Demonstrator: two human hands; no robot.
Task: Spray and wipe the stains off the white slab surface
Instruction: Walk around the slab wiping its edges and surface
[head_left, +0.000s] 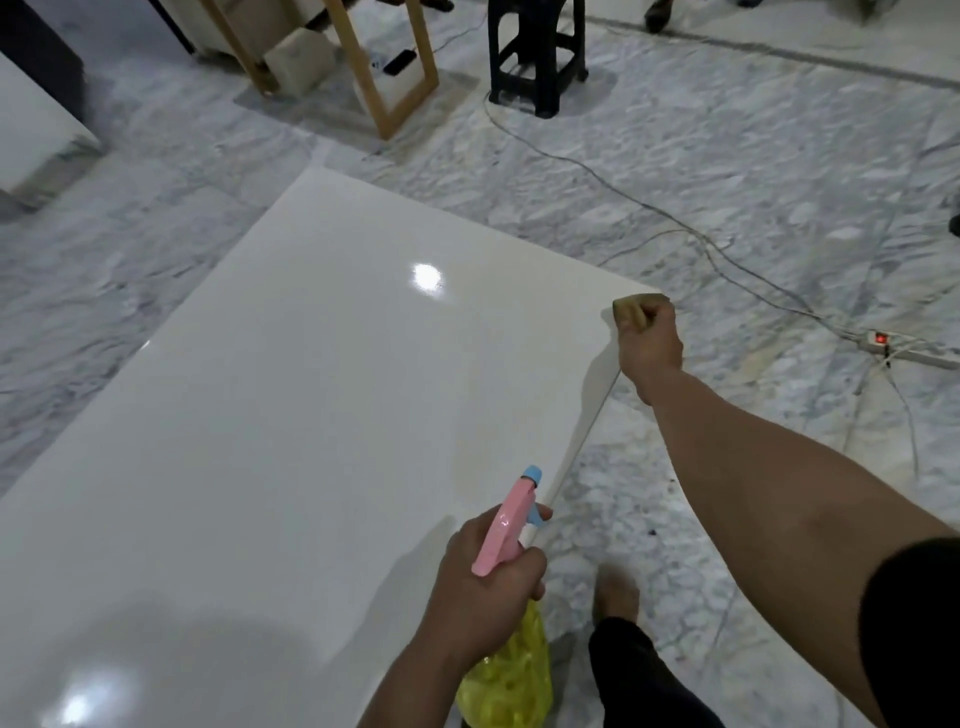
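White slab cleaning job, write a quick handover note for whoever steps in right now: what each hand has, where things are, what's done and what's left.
Left hand: grips the spray bottle, yellow body with a pink and blue head, held over the slab's near right edge, nozzle pointing out across the slab.
Right hand: grip closed round a yellow-green sponge, at the slab's far right corner.
White slab: lies flat on the marble floor, glossy; no clear stains show from this view.
Done: cannot tell how much has been sprayed or wiped.
Left: probably finish that corner, then check the rest up close.
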